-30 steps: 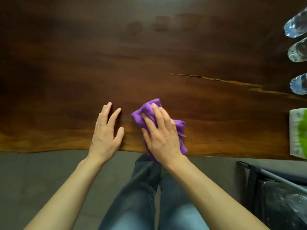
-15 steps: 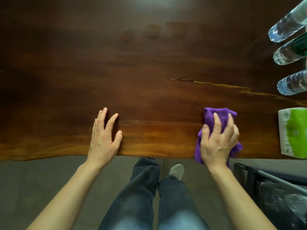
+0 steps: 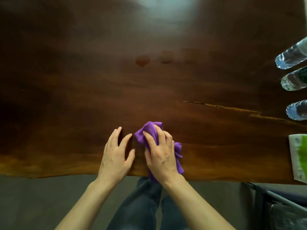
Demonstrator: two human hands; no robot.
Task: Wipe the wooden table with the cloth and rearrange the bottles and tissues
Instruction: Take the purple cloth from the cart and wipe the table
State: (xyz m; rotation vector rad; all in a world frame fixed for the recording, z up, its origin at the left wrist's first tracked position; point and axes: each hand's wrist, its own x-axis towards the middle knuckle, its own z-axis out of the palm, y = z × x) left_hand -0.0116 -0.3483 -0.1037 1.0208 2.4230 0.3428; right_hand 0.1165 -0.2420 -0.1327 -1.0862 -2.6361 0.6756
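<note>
At six o'clock, dark blue-grey trouser legs [image 3: 141,205] stand against the near edge of the dark brown wooden desk [image 3: 66,113]. The left hand [image 3: 115,155] lies flat on the desk, fingers spread, holding nothing. Just beside it, the right hand [image 3: 160,153] presses palm-down on a crumpled purple cloth [image 3: 146,131], fingers curled over it. At three o'clock a white and green tissue pack [image 3: 299,156] lies by the edge. Beyond it, toward two o'clock, three clear plastic bottles [image 3: 292,80] stand in a row.
</note>
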